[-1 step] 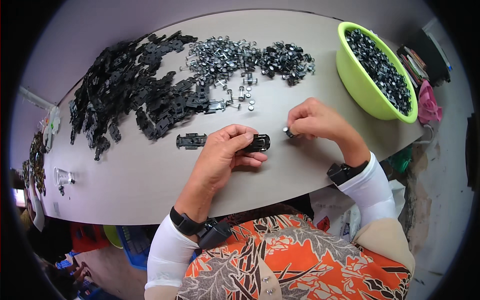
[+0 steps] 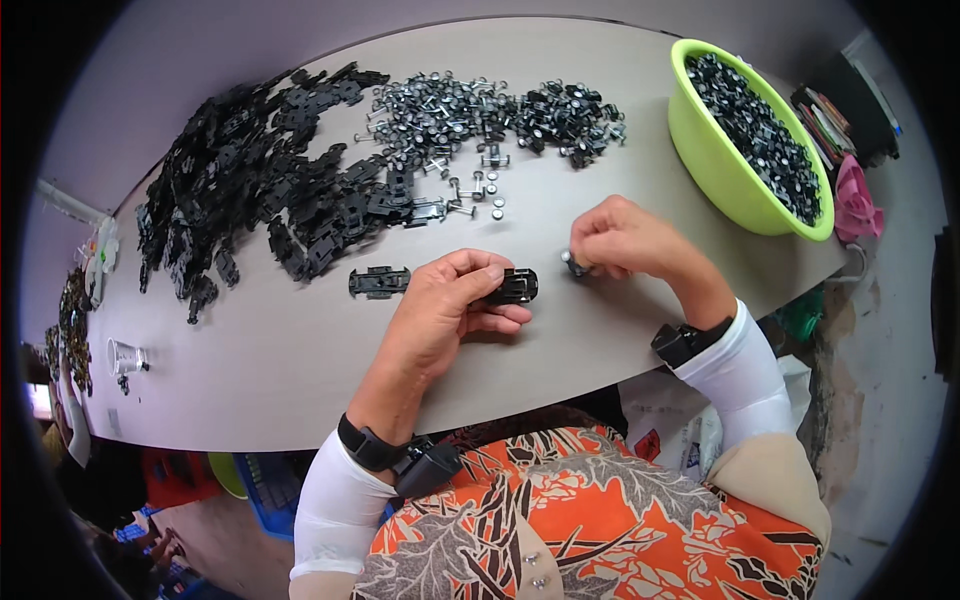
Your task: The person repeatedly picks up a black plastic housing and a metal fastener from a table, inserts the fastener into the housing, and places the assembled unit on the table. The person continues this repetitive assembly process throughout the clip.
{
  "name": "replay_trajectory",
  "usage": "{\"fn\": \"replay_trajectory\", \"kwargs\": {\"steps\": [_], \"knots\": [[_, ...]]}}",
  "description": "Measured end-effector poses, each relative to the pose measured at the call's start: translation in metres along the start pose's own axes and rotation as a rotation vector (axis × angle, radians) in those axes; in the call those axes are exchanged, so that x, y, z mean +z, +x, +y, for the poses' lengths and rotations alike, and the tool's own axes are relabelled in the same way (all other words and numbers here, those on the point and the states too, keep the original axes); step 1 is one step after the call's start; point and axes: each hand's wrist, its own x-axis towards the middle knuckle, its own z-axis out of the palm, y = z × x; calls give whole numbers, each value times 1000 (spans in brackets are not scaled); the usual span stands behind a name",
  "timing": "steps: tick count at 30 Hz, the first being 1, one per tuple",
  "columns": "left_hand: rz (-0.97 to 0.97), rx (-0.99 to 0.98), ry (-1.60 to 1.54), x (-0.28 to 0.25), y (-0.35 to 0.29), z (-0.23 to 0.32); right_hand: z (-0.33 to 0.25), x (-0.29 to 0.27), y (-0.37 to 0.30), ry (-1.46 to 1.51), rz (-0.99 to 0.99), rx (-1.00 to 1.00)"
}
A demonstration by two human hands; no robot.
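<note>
My left hand [image 2: 452, 297] is closed on a black toy car chassis [image 2: 518, 287], gripped between thumb and fingers. The chassis's right end sticks out past my fingertips, while its left part is hidden by the hand. To the right, my right hand [image 2: 622, 240] pinches a small wheel axle [image 2: 573, 263] just above the tabletop, apart from the chassis. One wheel shows a pale silver face; my fingers cover the rest. A second black chassis [image 2: 379, 282] lies flat on the table just left of my left hand.
A large heap of black chassis [image 2: 230, 180] covers the table's far left. Silver wheel axles [image 2: 430, 115] and black-wheeled ones [image 2: 570, 120] are piled at the back. A green basin [image 2: 690, 135] full of wheels stands at right. A clear cup [image 2: 124, 356] sits at far left.
The wheel axle in my right hand has tilted slightly, and that hand has shifted a little to the left. My left hand keeps its hold on the chassis.
</note>
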Motion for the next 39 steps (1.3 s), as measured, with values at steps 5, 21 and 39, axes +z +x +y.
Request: {"fn": "replay_trajectory", "kwargs": {"steps": [5, 21, 39], "knots": [[-12, 2, -16, 1, -1, -1, 28, -4, 1, -208, 258, -258], [-171, -65, -358, -1, -2, -16, 9, 72, -26, -361, 369, -990], [-71, 150, 19, -6, -35, -27, 4, 103, -33, -380, 363, -1003]]}}
